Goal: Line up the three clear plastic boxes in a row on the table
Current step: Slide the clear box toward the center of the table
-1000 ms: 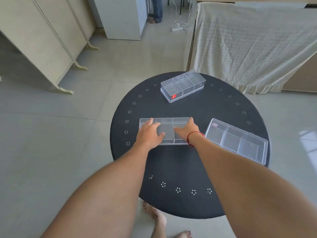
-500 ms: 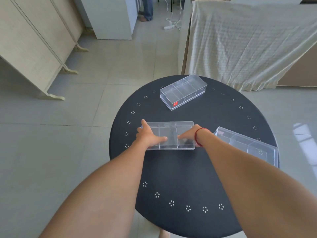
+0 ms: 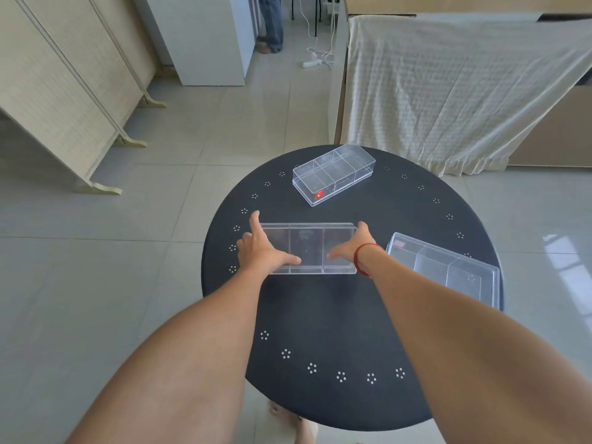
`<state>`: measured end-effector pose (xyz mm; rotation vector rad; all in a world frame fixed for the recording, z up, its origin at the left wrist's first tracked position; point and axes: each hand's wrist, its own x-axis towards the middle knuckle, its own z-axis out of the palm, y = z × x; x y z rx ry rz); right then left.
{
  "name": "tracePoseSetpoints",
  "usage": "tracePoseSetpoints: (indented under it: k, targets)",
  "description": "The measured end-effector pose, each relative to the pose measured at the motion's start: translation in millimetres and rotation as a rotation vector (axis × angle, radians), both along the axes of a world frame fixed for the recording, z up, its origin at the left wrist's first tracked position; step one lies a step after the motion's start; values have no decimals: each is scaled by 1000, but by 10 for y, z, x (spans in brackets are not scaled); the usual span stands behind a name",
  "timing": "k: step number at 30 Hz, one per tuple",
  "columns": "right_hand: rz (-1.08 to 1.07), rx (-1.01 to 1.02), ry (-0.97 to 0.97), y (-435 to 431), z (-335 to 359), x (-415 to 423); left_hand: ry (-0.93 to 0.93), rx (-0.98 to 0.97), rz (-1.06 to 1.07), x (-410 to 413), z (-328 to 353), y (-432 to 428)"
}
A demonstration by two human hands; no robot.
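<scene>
Three clear plastic boxes with inner dividers lie on a round black table [image 3: 336,315]. The middle box [image 3: 307,248] lies crosswise at the table's left centre. My left hand [image 3: 262,248] grips its left end and my right hand [image 3: 352,248], with a red string on the wrist, grips its right end. A second box [image 3: 333,173] with a red sticker lies angled at the far side. The third box [image 3: 448,267] lies angled at the right edge, partly behind my right forearm.
A cloth-covered piece of furniture [image 3: 448,91] stands just beyond the table. A folding screen [image 3: 64,91] stands at the left, a white cabinet [image 3: 205,40] at the back. Another person's legs [image 3: 270,24] and a power strip [image 3: 312,62] are far behind. My feet show below the table.
Both hands have shifted out to the ends of the middle box, with the thumbs along its near side. The box has moved slightly away from me.
</scene>
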<state>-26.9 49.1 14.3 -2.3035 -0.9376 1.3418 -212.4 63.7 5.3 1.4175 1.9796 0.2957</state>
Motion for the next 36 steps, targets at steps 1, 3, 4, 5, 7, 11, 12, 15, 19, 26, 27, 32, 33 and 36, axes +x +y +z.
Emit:
tracePoseSetpoints:
  k: [1, 3, 4, 5, 7, 11, 12, 15, 19, 26, 27, 32, 33, 36]
  targets:
    - [-5, 26, 7, -3, 20, -12, 23, 46, -9, 0, 17, -8]
    - [-4, 76, 32, -13, 57, -32, 19, 92, -21, -12, 36, -24]
    - [7, 94, 46, -23, 77, -38, 6, 104, -26, -22, 37, -34]
    - [29, 102, 49, -32, 94, -42, -5, 115, -30, -30, 35, -51]
    - [77, 93, 24, -66, 121, -48, -22, 135, -29, -40, 30, -102]
    - [84, 76, 36, -163, 146, -81, -76, 131, -34, -54, 23, -211]
    - [51, 83, 48, -180, 148, -96, -91, 118, -44, -51, 35, -234]
    - [-44, 112, 45, -240, 174, -132, -129, 62, -61, -25, 106, -287]
    - [-65, 143, -21, -364, 179, -130, -207, 38, -14, 1, 190, -380]
    - [5, 141, -32, -561, 120, -73, -120, 168, 54, 2, 111, -592]
    - [-3, 128, -19, -590, 111, -64, -106, 168, 64, -5, 89, -625]
    - [82, 72, -44, -734, 79, -97, -79, 123, 62, 5, -6, -773]
    - [119, 62, -66, -753, 68, -107, -66, 105, 43, 5, -23, -794]
    - [236, 21, -137, -800, -10, -100, -4, 23, -40, -12, -80, -844]
